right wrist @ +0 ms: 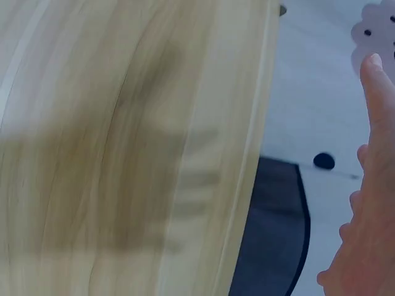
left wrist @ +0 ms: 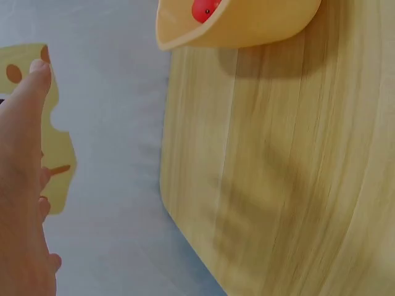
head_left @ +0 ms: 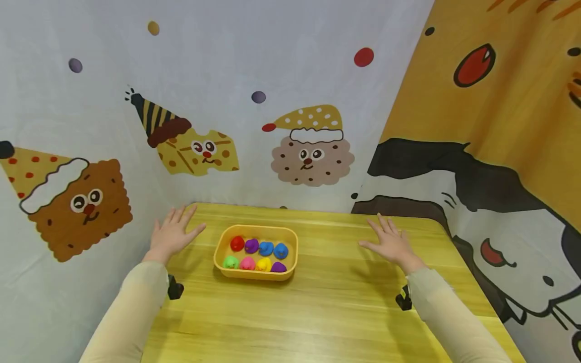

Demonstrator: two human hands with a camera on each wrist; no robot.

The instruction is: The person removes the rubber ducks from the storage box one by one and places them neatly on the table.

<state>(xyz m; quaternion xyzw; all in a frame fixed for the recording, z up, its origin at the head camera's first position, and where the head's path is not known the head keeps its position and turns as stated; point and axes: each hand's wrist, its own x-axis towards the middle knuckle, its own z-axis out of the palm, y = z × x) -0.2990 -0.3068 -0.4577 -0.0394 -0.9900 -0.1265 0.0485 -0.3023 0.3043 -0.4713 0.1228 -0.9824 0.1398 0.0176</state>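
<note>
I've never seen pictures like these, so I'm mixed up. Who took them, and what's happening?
There's no robot, just a person's left hand and right hand. The widest picture comes from a camera on their head, looking down. The other two come from wrist cameras, probably those black blocks by the sleeves, so each shows one hand up close. On the wooden table sits a yellow tray holding eight small, colorful toys. Neither hand holds anything; their fingers are stretched out.

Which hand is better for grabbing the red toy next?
Probably the left hand: it's open and nearer the tray, whose left end holds the red toy. The right hand is farther.
</note>
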